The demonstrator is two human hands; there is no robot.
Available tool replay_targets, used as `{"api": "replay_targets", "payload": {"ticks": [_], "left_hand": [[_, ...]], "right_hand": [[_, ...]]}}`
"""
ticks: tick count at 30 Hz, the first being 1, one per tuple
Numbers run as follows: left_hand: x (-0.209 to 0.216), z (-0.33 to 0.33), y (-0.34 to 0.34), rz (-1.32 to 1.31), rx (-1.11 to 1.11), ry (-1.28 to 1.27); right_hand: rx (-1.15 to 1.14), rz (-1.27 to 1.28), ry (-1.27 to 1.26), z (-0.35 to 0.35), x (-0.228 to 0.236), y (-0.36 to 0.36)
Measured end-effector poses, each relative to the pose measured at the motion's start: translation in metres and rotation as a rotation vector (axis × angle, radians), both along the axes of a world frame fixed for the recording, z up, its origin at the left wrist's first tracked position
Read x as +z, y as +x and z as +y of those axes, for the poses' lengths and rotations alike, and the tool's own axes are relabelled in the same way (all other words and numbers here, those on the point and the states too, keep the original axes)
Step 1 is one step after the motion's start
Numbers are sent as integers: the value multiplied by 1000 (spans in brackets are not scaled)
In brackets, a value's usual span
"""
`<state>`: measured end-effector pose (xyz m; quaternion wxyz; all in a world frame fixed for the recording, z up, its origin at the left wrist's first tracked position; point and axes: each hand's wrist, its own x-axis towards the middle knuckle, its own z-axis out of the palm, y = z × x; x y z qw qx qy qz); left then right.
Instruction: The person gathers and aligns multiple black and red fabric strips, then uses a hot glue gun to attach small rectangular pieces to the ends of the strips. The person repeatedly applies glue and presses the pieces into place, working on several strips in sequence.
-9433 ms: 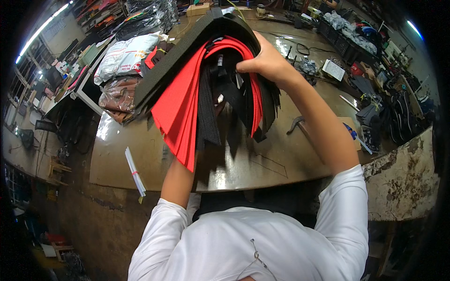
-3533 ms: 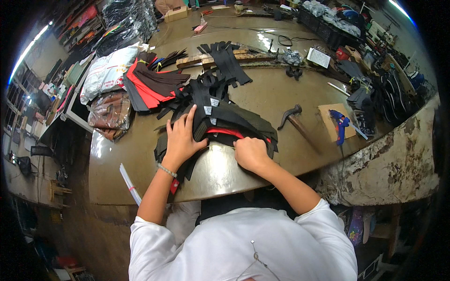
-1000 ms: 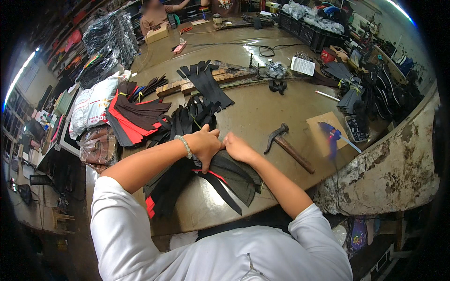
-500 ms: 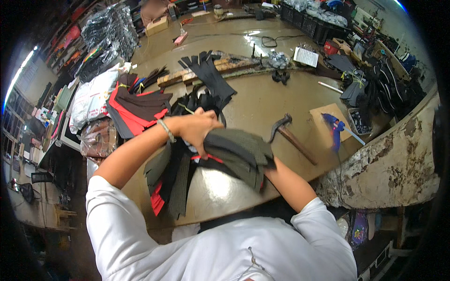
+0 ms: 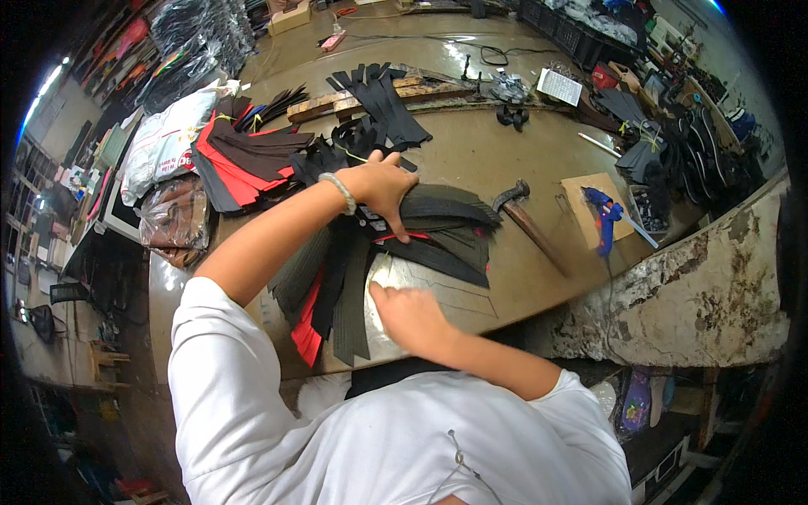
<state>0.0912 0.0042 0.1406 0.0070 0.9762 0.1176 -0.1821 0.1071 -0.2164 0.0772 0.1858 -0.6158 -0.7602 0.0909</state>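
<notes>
A bundle of long fabric strips [image 5: 347, 295], grey, black and some red, lies fanned out on the worktable. Across its gathered middle my left hand [image 5: 380, 192] grips it, thumb toward me and fingers on the far side. Its strips spread to the right and toward me. Close to the edge of a grey strip is my right hand [image 5: 414, 320], slightly blurred and with curled fingers; whatever it may hold is hidden. Behind my left hand, more black strips [image 5: 387, 109] are heaped. To the left sits a tied bundle of brown, red and black strips [image 5: 244, 160].
A hammer [image 5: 534, 227] lies right of the strips. Beyond it a blue glue gun [image 5: 604, 220] rests on a cardboard piece [image 5: 581, 189]. Wooden bars [image 5: 320, 109] lie farther back. A white plastic sack [image 5: 164, 156] stands at left, with a black crate [image 5: 560, 34] at the far right.
My right hand has come out from behind the right-hand strips and moved left and nearer to me. Those strips now lie flatter on the table. My left hand keeps its hold on the bundle.
</notes>
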Motion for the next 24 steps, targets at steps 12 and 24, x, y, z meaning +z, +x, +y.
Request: {"api": "replay_targets", "payload": {"ticks": [12,24], "left_hand": [[-8,64,2,-95,22,59],[28,36,-1,-305,42,132]], "right_hand": [[94,-188,99,12,4,-2],[255,-60,350,29,44,50]]}}
